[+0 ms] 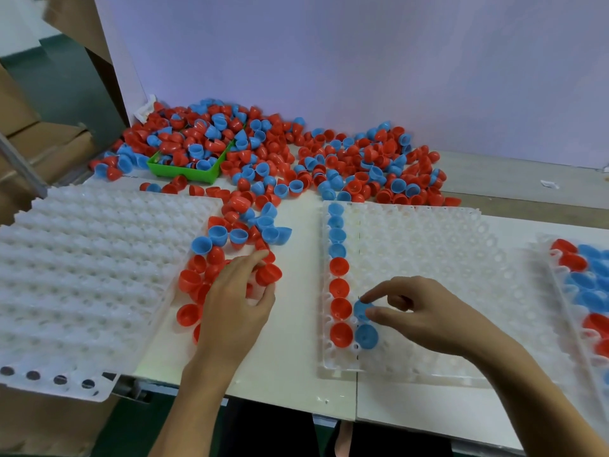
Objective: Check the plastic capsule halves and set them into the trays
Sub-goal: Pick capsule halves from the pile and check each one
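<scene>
A big heap of red and blue capsule halves [280, 153] covers the back of the table and trails down between two white trays. The middle tray [445, 291] has its left column filled, blue halves above and red ones below, plus one blue half [366, 337] in the second column. My right hand [418, 311] pinches another blue half [362, 309] just above that one, over the tray. My left hand [237, 301] lies over the loose red halves [194, 275] near the left tray, fingers curled around a red half [268, 274].
An empty white tray [82, 275] overhangs the table's left front edge. A green bin [184, 169] of halves sits at the back left. Another tray [586, 291], partly filled with red and blue halves, lies at the far right. Cardboard boxes stand at the left.
</scene>
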